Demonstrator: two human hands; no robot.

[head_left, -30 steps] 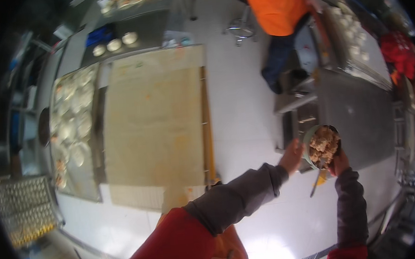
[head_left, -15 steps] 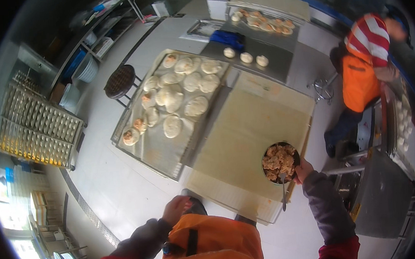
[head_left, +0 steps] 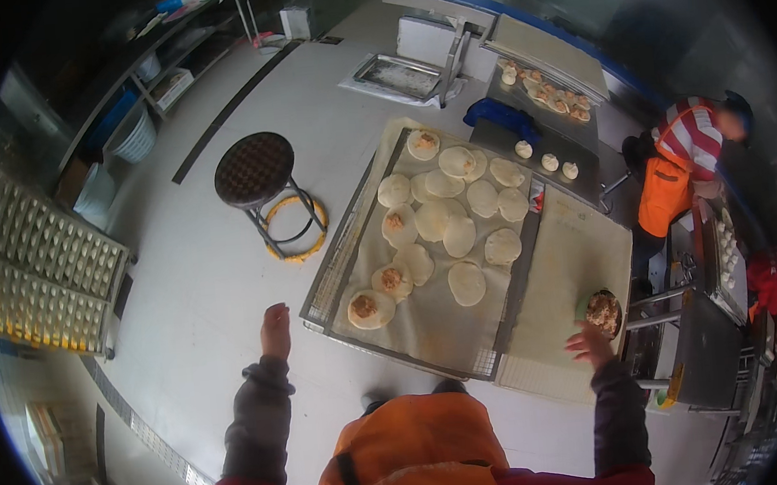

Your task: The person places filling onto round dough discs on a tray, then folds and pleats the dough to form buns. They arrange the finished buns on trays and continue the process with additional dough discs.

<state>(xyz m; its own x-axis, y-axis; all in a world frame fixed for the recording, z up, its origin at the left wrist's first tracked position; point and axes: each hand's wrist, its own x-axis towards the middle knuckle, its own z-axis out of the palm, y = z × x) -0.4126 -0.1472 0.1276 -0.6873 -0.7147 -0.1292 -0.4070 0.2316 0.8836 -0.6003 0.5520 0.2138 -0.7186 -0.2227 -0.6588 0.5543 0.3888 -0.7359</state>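
Note:
My right hand (head_left: 590,343) is open, fingers spread, at the near side of a bowl of chunky brown filling (head_left: 603,312). The bowl rests on the cloth-covered board (head_left: 561,264) at the right; whether my fingertips touch its rim is unclear. My left hand (head_left: 275,332) is raised over the floor, left of the tray, with its fingers extended and nothing visible in it. Between my hands is a large lined tray (head_left: 434,342) of flat pale dough rounds (head_left: 459,235). Some rounds, such as the nearest left one (head_left: 371,309), carry a mound of filling.
A round stool (head_left: 255,169) stands beyond the tray's left side. Dough balls (head_left: 550,163) and a blue cloth (head_left: 501,119) lie past the board. A co-worker in an orange apron (head_left: 666,190) is at the right bench. A rack of trays (head_left: 39,264) stands far left.
My right hand has let go of the bowl, which now rests on the board. My left hand has moved out to the left. The view has shifted, bringing the stool nearer.

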